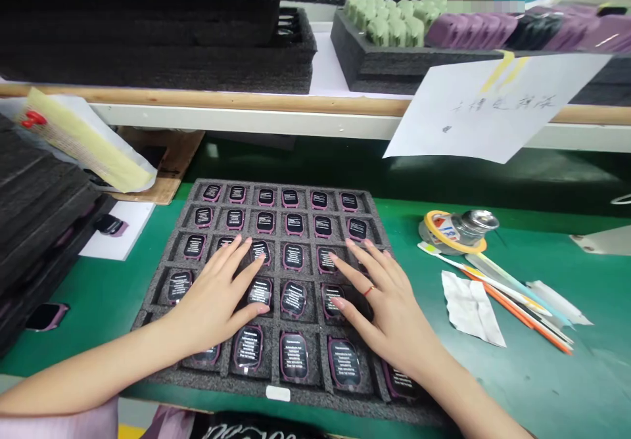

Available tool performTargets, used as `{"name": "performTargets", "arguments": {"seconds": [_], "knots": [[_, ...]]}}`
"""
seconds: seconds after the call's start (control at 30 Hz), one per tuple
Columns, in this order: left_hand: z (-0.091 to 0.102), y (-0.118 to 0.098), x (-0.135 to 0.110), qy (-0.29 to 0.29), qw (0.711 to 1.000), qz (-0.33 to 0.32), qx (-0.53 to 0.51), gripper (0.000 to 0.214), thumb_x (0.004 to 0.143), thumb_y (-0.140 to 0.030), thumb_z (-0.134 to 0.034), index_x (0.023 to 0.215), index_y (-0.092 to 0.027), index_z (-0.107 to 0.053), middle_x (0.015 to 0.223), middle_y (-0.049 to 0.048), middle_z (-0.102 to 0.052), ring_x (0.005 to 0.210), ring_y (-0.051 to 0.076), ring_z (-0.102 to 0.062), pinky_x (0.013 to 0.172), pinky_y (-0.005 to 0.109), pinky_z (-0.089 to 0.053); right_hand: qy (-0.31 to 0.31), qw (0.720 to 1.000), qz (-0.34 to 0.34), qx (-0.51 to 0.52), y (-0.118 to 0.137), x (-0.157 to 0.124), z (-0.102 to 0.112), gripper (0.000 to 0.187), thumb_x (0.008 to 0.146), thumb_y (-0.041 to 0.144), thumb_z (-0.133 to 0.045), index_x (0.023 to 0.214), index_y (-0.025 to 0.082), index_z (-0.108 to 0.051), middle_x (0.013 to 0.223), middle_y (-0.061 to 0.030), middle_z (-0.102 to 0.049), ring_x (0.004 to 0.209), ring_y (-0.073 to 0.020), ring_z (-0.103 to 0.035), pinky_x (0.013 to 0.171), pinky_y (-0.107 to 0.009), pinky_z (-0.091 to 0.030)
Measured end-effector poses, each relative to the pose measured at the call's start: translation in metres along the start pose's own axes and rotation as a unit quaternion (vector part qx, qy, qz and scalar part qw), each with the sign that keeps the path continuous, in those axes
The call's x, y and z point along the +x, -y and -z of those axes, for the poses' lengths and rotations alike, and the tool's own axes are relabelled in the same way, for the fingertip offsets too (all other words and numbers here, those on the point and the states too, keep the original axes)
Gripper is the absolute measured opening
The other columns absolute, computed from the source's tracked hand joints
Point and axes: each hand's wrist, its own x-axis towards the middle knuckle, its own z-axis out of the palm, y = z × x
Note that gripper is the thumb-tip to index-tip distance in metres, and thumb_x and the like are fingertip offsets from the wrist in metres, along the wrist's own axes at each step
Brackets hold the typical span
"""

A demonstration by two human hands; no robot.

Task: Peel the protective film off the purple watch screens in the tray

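Note:
A dark grey foam tray (pixel 276 392) lies on the green bench, its square pockets filled with rows of purple-framed smartwatches (pixel 294 355). Their screens are lit with lines of white text. My left hand (pixel 217 294) rests over the left middle pockets, fingers spread, the index fingertip at a watch (pixel 259 250) in the third row. Over the right side is my right hand (pixel 382 294), also spread, with a thin ring on one finger. Its thumb is at a fourth-row watch (pixel 333 307). Both hands cover several pockets, and neither grips anything.
Stacked black foam trays (pixel 44 209) stand at the left. A shelf (pixel 246 110) crosses behind, bearing foam trays with green and purple parts; a handwritten paper (pixel 488 107) hangs from it. To the right are a lidded metal-topped jar (pixel 451 229), brushes (pixel 497 288) and crumpled tissue (pixel 470 307).

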Motion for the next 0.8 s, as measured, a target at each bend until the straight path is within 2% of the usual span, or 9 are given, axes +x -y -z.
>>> {"name": "performTargets", "arguments": {"seconds": [0.23,0.4,0.53,0.7,0.8], "knots": [[-0.002,0.0,0.0,-0.009,1.0,0.017,-0.012,0.068,0.097,-0.056,-0.051,0.151,-0.016,-0.042,0.163,0.0196,-0.031,0.154,0.039,-0.02,0.119,0.064,-0.031,0.022,0.999,0.044,0.017,0.014,0.014,0.002,0.059,0.099,0.047,-0.051,0.152,0.022,-0.043,0.162,-0.0138,-0.037,0.153,-0.0354,-0.025,0.118,-0.066,-0.03],[0.004,0.001,-0.004,0.005,1.0,0.028,-0.008,0.069,0.098,-0.057,-0.047,0.153,-0.015,-0.039,0.163,0.0202,-0.029,0.154,0.039,-0.02,0.12,0.064,-0.03,0.075,0.995,0.07,0.004,0.025,0.028,-0.01,0.059,0.099,0.052,-0.05,0.15,0.023,-0.048,0.16,-0.0179,-0.038,0.15,-0.0412,-0.029,0.114,-0.069,-0.033],[0.006,0.003,-0.01,0.006,1.0,0.03,-0.003,0.068,0.099,-0.056,-0.046,0.153,-0.016,-0.039,0.164,0.0195,-0.029,0.153,0.04,-0.022,0.119,0.065,-0.031,0.073,0.995,0.072,-0.003,0.024,0.032,-0.014,0.056,0.099,0.052,-0.05,0.147,0.024,-0.052,0.159,-0.0181,-0.04,0.149,-0.0426,-0.031,0.114,-0.07,-0.033],[0.008,0.001,-0.021,-0.003,1.0,0.007,-0.021,0.058,0.099,-0.05,-0.05,0.149,-0.02,-0.045,0.163,0.0166,-0.032,0.153,0.037,-0.023,0.119,0.064,-0.033,0.045,0.996,0.078,0.018,0.028,0.016,0.003,0.064,0.1,0.047,-0.05,0.156,0.022,-0.035,0.163,-0.0158,-0.034,0.154,-0.0358,-0.023,0.116,-0.068,-0.032],[0.01,-0.004,-0.03,-0.005,0.999,-0.011,-0.031,0.053,0.1,-0.046,-0.051,0.147,-0.022,-0.047,0.163,0.0142,-0.032,0.154,0.035,-0.023,0.119,0.063,-0.035,0.064,0.99,0.126,0.015,0.039,-0.005,0.014,0.077,0.094,0.057,-0.056,0.158,0.019,-0.032,0.163,-0.0163,-0.032,0.154,-0.0359,-0.023,0.115,-0.064,-0.038]]}}
